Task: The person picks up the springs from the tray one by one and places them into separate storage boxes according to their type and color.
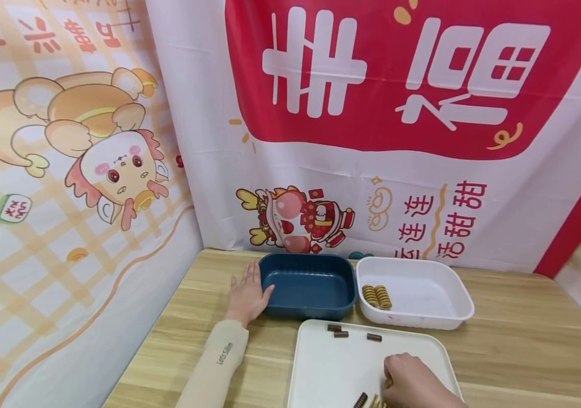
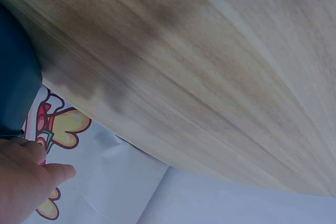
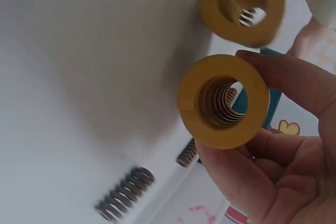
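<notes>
My left hand (image 1: 246, 297) rests against the left side of a dark blue plastic bin (image 1: 308, 310), fingers straight and thumb at its rim. In the left wrist view, part of that hand (image 2: 23, 177) shows beside the blue wall. Over a white tray (image 1: 321, 374), my right hand (image 1: 410, 377) is low and hides much of what it holds in the head view. The right wrist view has its thumb and fingers pinching a thick yellow coil spring (image 3: 191, 106), seen end-on. Another yellow spring (image 3: 210, 9) is close beside it. A dark brown spring (image 3: 126, 195) lies on the tray.
A white bin (image 1: 433, 320) stands right of the blue one, with two yellow springs (image 1: 376, 296) in its left corner. Several small dark brown springs (image 1: 374, 337) lie along the tray's far edge. A printed cloth (image 1: 321, 158) hangs behind the wooden table (image 1: 530, 334).
</notes>
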The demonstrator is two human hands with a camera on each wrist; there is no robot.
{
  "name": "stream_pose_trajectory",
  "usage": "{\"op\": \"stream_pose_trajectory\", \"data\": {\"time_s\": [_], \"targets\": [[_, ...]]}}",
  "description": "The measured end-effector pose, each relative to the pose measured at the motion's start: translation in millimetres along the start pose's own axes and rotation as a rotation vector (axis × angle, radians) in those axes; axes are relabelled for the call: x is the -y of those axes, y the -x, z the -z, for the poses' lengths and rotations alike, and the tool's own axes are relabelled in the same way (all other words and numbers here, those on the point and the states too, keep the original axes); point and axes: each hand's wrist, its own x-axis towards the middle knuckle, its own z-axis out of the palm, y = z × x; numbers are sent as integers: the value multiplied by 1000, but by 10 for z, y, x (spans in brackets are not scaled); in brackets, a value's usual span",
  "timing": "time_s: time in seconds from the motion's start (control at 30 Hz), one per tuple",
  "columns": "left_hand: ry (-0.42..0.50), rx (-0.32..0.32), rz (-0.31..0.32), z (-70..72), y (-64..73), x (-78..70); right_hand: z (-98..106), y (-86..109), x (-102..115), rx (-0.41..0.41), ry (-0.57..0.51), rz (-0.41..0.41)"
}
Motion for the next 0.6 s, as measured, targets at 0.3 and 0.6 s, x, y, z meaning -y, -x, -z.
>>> {"op": "stream_pose_trajectory", "data": {"time_s": [0.3, 0.6], "targets": [[-7, -8, -10, -8, 11, 3, 219, -144, 19, -28, -57, 79], [-1, -15, -6, -37, -11, 21, 336, -244, 28, 66, -345, 92]]}}
